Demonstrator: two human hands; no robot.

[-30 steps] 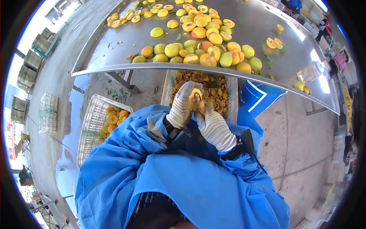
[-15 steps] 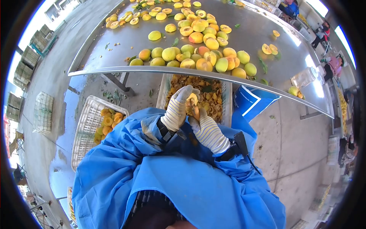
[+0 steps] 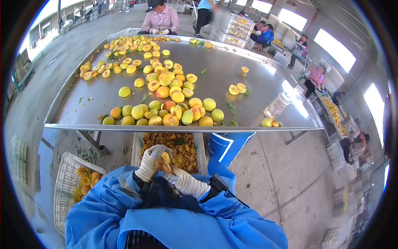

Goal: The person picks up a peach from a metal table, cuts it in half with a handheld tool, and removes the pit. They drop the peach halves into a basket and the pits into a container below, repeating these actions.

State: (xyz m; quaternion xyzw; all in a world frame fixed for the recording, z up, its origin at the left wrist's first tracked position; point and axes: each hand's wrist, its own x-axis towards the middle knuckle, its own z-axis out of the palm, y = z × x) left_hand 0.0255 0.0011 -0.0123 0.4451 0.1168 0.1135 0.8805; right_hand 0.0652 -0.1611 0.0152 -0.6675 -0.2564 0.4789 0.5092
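My left hand (image 3: 150,162), in a striped knit glove, is closed around a piece of yellow peach (image 3: 166,157). My right hand (image 3: 187,181), gloved the same way, is closed on a slim brown tool (image 3: 167,168) whose end meets the fruit; the glove hides most of it. Both hands are close together above a crate (image 3: 201,154) of cut peach pieces and scraps. Beyond them, whole and halved yellow peaches (image 3: 171,120) lie along the near edge of the metal table (image 3: 232,54).
A white crate (image 3: 62,186) with peach halves stands at my left. A blue bag (image 3: 226,145) is beneath the table edge at right. On the tabletop stands a clear jar (image 3: 277,106). Across the table sits a person (image 3: 161,18); other people work along the right side.
My view has tilted up, bringing in the table's far side and the person there. Both hands appear lower and further left, still together at the peach piece.
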